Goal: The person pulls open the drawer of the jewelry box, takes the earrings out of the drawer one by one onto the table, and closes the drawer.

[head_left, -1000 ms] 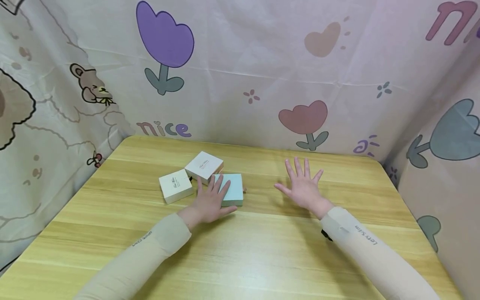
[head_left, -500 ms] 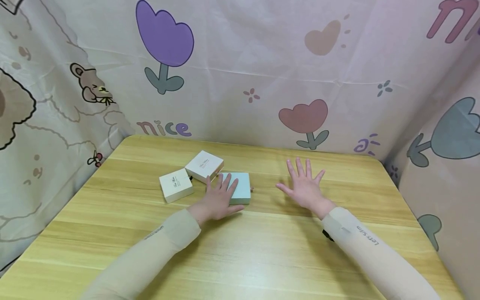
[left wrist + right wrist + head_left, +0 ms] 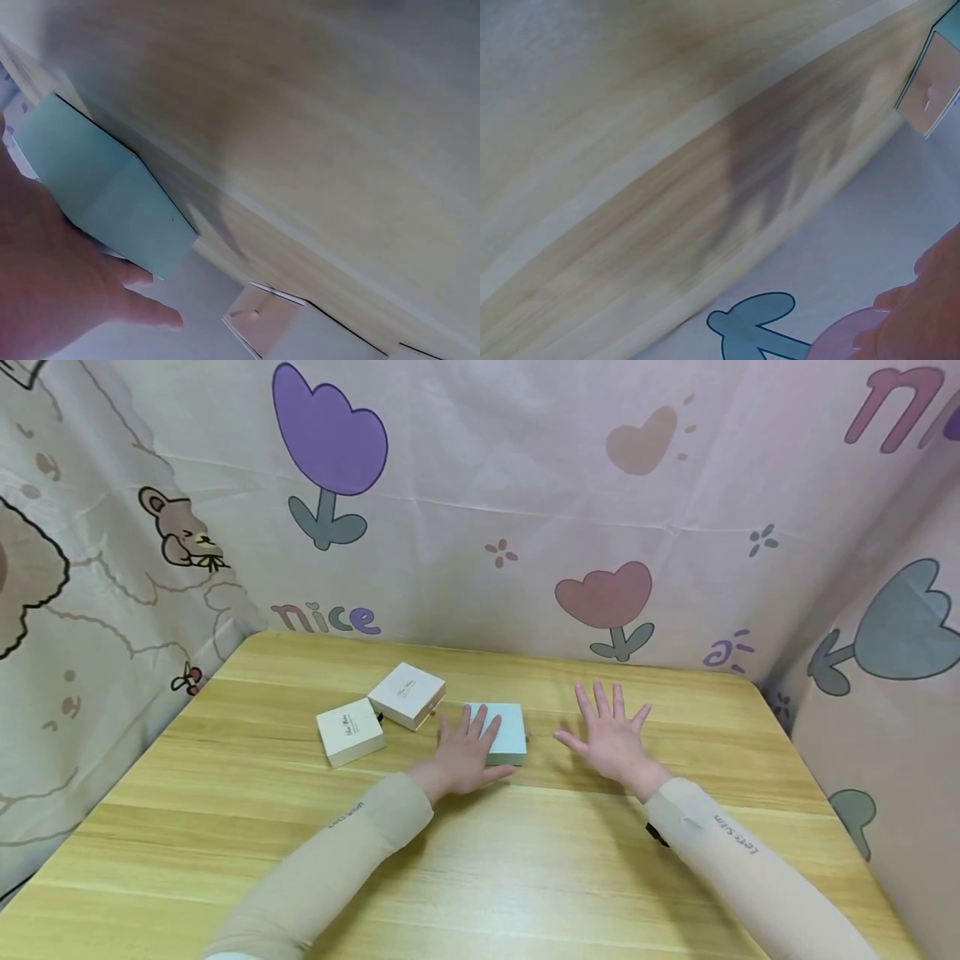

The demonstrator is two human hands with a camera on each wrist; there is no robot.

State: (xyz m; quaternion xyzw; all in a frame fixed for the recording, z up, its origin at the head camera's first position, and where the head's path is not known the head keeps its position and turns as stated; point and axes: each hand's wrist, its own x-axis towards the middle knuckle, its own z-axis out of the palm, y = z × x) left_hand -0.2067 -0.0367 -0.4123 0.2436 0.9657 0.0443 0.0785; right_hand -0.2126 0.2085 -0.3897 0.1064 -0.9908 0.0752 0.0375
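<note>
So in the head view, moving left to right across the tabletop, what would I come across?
Nearer white box, farther white box, light-blue box, right hand.

Teal box (image 3: 511, 732) has white boxes (image 3: 349, 727) left, gap right.

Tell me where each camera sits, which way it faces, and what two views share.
Head: worn on the person's head, facing forward and down at the wooden table and printed backdrop; sleeved forearms, left grip and right grip show.
Left wrist: on that wrist, facing the mint-green drawer box and a white pink-ended box; part of the left grip shows.
Right wrist: on that wrist, facing wooden table and printed backdrop; part of the right grip shows, lower right.
Shared: both wrist views show the mint-green drawer box, the right only its corner.
</note>
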